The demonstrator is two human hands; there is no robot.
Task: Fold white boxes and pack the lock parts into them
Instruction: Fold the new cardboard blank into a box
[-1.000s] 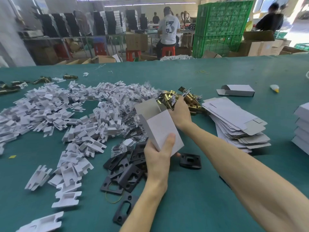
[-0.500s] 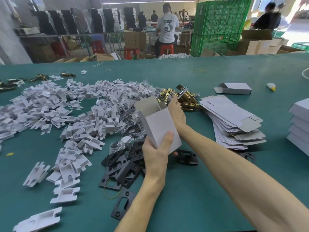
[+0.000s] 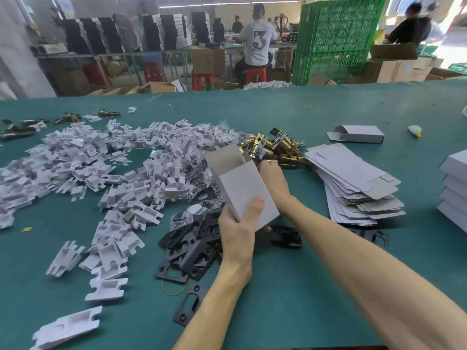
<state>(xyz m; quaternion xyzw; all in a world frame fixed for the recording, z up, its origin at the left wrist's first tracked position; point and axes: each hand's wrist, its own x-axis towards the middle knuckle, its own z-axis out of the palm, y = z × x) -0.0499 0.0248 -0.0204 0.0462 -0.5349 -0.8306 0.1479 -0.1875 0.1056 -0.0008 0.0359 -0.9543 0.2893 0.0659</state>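
My left hand (image 3: 240, 231) grips the lower end of an upright white box (image 3: 246, 188), thumb across its front. The box's top flap stands open, tilted away from me. My right hand (image 3: 274, 178) sits against the box's right side near the open mouth. Its fingers curl round what looks like a brass latch (image 3: 255, 147) at the edge of the brass latch pile (image 3: 285, 147). Black strike plates (image 3: 192, 246) lie just left of and under my left wrist. A stack of flat unfolded boxes (image 3: 353, 183) lies to the right.
White card inserts (image 3: 75, 162) and small clear bags (image 3: 199, 157) spread over the left of the green table (image 3: 278, 299). A folded box (image 3: 358, 134) lies far right, and closed boxes (image 3: 454, 188) are stacked at the right edge. People work at benches beyond the table.
My right hand has drawn back from the brass pile toward the box's open mouth. The left hand and box have stayed nearly still.
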